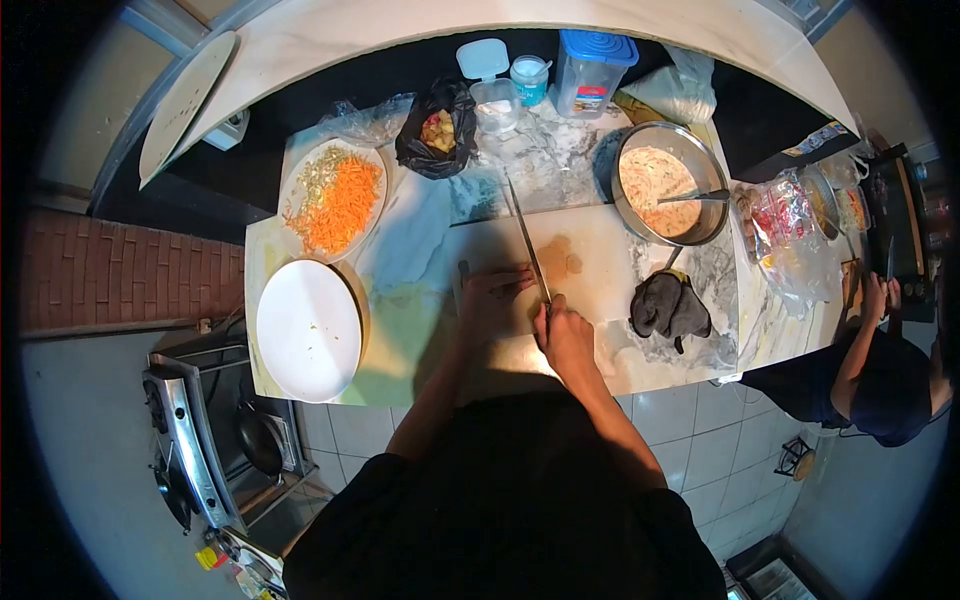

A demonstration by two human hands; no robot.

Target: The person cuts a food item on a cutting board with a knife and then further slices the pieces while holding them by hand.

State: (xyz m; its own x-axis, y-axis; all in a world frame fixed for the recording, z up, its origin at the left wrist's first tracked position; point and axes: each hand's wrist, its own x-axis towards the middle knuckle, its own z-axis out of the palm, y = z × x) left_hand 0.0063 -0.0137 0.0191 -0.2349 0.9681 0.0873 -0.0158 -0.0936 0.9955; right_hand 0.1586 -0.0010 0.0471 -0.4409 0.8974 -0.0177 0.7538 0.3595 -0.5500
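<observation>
My right hand (567, 335) is closed round the handle of a long kitchen knife (524, 232), its blade slanting up and left across a pale cutting board (600, 275). Beside the blade, my left hand (492, 297) rests low over the board with its fingers drawn together. Shadow hides what they hold, if anything. A brownish wet patch (563, 256) marks the board right of the knife. To the right lies a dark crumpled cloth (670, 306), below a metal bowl (712, 221) of creamy orange-flecked mixture with a spoon (700, 197) in it.
At left, a plate of shredded carrot (345, 205) and chopped pale pieces stands above a white plate (308, 332). Along the back are a black bag (437, 130), tubs and a blue-lidded container (592, 80). Another person (865, 375) works at right. A stove (190, 440) stands lower left.
</observation>
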